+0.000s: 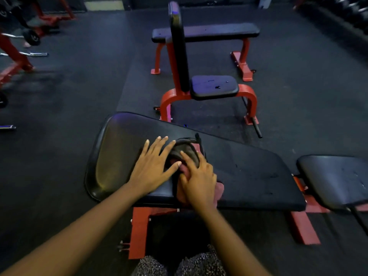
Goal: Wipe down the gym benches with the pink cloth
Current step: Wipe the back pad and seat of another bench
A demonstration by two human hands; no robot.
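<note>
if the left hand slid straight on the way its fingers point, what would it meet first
The left hand lies flat on the near bench pad, fingers pointing up and slightly right in the picture. Sliding on, it would probably cross bare pad to the far edge, then drop off toward the red frame of the upright seat bench; depth is unclear.

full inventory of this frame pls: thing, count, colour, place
near bench pad: 1, black on red frame, centre foreground, under both hands
pink cloth: 1, pink, bunched on the near bench pad under the right hand
dark cloth: 1, grey-black, on the pad just beyond the pink cloth, fingers on it
seat pad: 1, black, right edge, beside the near pad
upright-back bench: 1, black pads, red frame, centre
flat bench: 1, black top, red legs, behind it
bars and red racks: several, far left, blurred
floor: dark rubber
left hand: flat on pad, fingers spread
right hand: pressing the cloths
</note>
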